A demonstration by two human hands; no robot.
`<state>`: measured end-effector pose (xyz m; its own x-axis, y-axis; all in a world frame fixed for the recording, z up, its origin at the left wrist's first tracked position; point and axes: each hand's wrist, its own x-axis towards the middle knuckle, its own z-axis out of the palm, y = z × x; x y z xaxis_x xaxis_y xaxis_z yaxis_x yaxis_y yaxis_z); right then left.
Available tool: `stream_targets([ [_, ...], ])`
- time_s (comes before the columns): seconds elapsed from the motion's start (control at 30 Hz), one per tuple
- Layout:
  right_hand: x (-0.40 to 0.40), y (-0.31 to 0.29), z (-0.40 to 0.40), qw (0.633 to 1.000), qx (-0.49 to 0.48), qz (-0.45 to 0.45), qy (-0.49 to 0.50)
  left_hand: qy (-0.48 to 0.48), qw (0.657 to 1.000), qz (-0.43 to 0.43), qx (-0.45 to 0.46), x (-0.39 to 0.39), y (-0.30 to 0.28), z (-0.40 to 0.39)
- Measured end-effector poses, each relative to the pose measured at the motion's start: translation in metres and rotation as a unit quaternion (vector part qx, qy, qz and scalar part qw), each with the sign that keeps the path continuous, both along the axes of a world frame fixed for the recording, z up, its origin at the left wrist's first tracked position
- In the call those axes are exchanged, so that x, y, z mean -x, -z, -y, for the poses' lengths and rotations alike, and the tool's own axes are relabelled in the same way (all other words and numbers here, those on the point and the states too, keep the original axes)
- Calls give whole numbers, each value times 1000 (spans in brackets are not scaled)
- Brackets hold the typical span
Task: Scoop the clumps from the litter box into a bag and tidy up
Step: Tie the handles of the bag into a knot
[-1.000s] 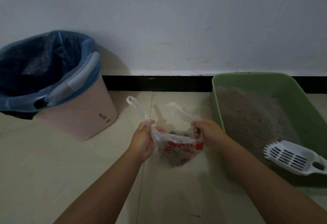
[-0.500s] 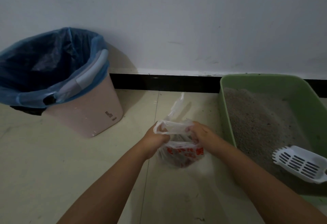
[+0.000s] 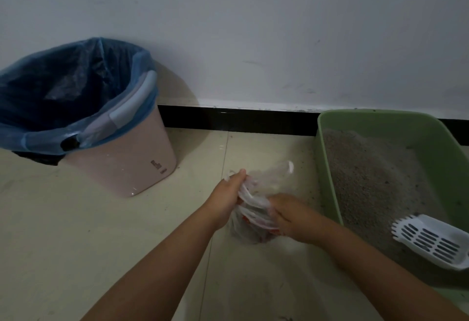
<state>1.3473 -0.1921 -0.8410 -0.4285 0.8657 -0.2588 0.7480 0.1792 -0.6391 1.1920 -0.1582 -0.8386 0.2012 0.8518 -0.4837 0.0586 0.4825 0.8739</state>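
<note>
A small clear plastic bag (image 3: 250, 229) with red print sits on the floor between my hands, its bottom dark with contents. My left hand (image 3: 227, 200) grips one twisted bag handle, and my right hand (image 3: 288, 215) grips the other, the two handles crossed between them. One loose handle end (image 3: 284, 171) sticks up behind. To the right stands the green litter box (image 3: 327, 148) holding grey litter (image 3: 373, 183). A white slotted scoop (image 3: 431, 242) lies in the box's near corner.
A pink trash bin (image 3: 132, 166) lined with a blue bag (image 3: 76, 87) stands at the left against the white wall. A black baseboard (image 3: 236, 119) runs along the wall. The floor is pale tile, with scattered litter grains beside the box.
My hands, first apart holding the bag's handles wide, have come together and crossed the handles over the bag's mouth. The bag's mouth is now closed and twisted.
</note>
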Motion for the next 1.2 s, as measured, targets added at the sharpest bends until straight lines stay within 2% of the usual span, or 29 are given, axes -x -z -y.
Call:
stream_targets([
  [0.07,-11,-2,-2,998,66,-2,9,31,995,91,29,4,-1,-1],
  [0.1,-16,-4,-4,995,97,-7,23,74,992,97,27,8,0,-1],
  [0.2,-29,-8,-11,988,130,-25,84,251,966,-53,-26,13,3,0],
  [0.3,-29,-9,-14,984,112,-43,132,309,932,-151,-116,11,5,2],
  [0.37,-27,-13,-14,984,104,-59,135,284,918,-186,-205,9,4,3],
  [0.43,-29,-16,-14,981,113,-83,137,231,920,-195,-248,7,4,1],
  [0.6,-35,-20,-12,968,171,-151,102,29,956,-118,-268,0,-1,-1],
  [0.67,-35,-22,-11,952,203,-187,132,-21,963,-83,-255,-1,-4,-1],
  [0.77,-33,-21,-14,914,211,-222,266,-45,977,-23,-209,0,-5,-5],
  [0.9,-31,-18,-19,826,225,-329,398,6,984,39,-176,2,-4,-4],
  [1.03,-28,-16,-22,782,257,-361,437,76,980,23,-181,2,-5,1],
  [1.1,-23,-12,-23,741,276,-405,459,114,975,-9,-190,1,-7,4],
  [1.2,-24,-11,-24,661,262,-528,464,162,966,-61,-191,4,-9,6],
])
